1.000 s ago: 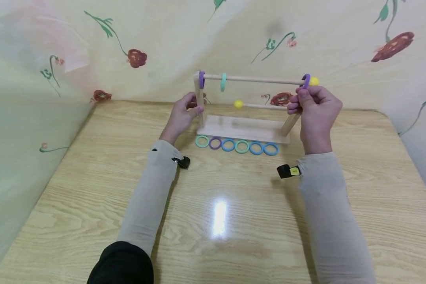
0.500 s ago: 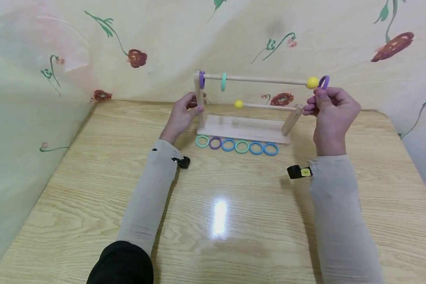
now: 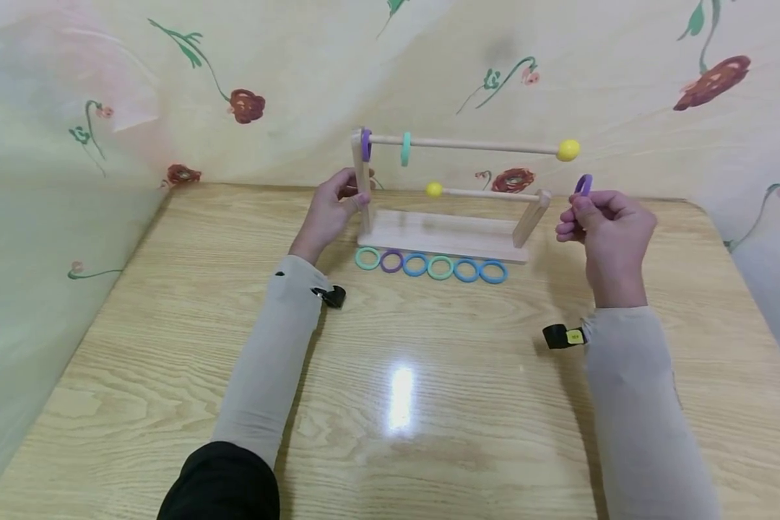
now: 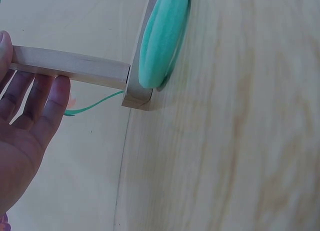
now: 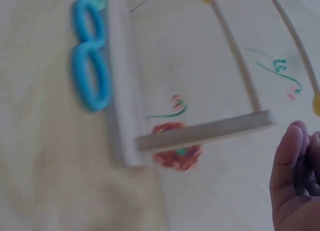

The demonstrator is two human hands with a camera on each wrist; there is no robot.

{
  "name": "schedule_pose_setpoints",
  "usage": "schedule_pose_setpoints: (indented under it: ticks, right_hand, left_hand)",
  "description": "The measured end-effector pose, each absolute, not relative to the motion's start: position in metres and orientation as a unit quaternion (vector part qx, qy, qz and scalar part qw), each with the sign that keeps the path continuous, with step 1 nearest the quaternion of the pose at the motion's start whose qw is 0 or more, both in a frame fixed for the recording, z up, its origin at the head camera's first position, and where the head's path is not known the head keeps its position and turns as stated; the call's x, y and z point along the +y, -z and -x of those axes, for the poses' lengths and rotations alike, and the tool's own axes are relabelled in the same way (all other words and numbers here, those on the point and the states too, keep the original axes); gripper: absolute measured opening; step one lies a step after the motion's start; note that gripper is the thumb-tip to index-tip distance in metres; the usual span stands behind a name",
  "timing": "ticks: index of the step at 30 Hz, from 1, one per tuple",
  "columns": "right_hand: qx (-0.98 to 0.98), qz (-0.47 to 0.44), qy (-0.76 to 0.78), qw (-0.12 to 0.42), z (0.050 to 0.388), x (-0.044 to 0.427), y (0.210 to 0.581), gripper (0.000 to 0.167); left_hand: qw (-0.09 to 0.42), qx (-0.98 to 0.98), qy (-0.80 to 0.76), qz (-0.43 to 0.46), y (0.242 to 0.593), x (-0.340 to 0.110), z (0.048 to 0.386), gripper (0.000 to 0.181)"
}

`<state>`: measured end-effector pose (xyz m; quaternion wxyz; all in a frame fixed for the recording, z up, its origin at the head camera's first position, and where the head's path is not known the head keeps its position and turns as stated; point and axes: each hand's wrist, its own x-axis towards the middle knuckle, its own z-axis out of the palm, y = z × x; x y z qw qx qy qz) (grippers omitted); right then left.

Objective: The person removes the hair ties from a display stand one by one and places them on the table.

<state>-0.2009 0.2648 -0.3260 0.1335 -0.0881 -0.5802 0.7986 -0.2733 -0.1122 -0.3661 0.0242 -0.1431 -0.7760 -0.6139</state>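
A wooden stand (image 3: 445, 235) with two posts and two rods sits at the back of the table. My left hand (image 3: 328, 213) grips its taller left post (image 4: 70, 65) between thumb and fingers. Between thumb and forefinger, my right hand (image 3: 614, 231) pinches a purple ring (image 3: 583, 185), right of the stand and apart from it. The upper rod (image 3: 481, 146) ends in a yellow ball (image 3: 568, 150) and carries another purple ring (image 3: 366, 146) by the post and a mint green ring (image 3: 406, 149). In the right wrist view the pinched ring is out of sight.
In front of the base lies a row of several rings: green ones (image 3: 367, 258), a purple one (image 3: 392, 261) and blue ones (image 3: 493, 271). The lower rod (image 3: 490, 195), also ball-tipped, extends left from the short right post (image 3: 531, 220). Flowered cloth (image 3: 338, 87) hangs behind the table.
My right hand has drawn the purple ring rightward off the ball end of the upper rod, then lowered it beside the stand. My left hand stays on the post.
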Motion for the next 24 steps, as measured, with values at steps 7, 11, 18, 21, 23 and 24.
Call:
schedule_pose_setpoints:
  ticks: [7,11,18,21,23,24]
  right_hand:
    - [-0.702,0.057,-0.71,-0.001,0.183,0.276,0.356,0.013]
    - [-0.795,0.04,-0.598,-0.095,0.176,0.284,0.364,0.024]
    - [-0.873,-0.002,-0.442,-0.204,0.176,0.282,0.368,0.022]
    - [-0.884,-0.014,-0.415,-0.215,0.176,0.278,0.369,0.019]
    - [-0.887,-0.015,-0.408,-0.215,0.176,0.277,0.369,0.018]
    - [-0.888,-0.015,-0.405,-0.215,0.176,0.276,0.369,0.017]
  left_hand:
    - [0.025,-0.773,0.618,0.144,0.363,-0.112,0.271,0.036]
    - [0.024,-0.773,0.617,0.146,0.363,-0.11,0.272,0.036]
    - [0.017,-0.774,0.618,0.136,0.362,-0.109,0.272,0.036]
    - [0.014,-0.773,0.62,0.13,0.362,-0.109,0.271,0.037]
    - [0.015,-0.774,0.62,0.129,0.363,-0.11,0.27,0.037]
    - [0.017,-0.773,0.621,0.13,0.363,-0.11,0.27,0.037]
